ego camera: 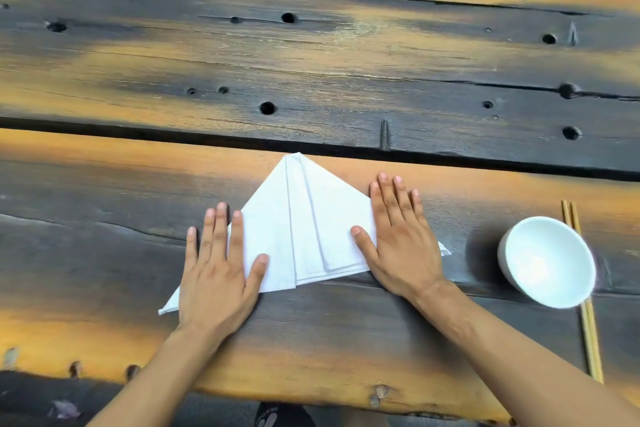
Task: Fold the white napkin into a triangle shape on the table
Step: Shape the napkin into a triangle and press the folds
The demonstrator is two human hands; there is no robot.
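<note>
A white napkin (304,222) lies flat on the dark wooden table (311,80) in a triangle, its apex pointing away from me and layered folds showing down its middle. My left hand (218,270) presses flat on the napkin's left part, fingers straight and spread. My right hand (398,236) presses flat on its right part, fingers straight. The left corner tip sticks out below my left hand, and a small bit of the right corner shows past my right hand.
A white bowl (547,262) stands to the right of my right hand, on top of a pair of wooden chopsticks (588,322). The table's near edge runs along the bottom. A wide gap between planks runs just beyond the napkin's apex.
</note>
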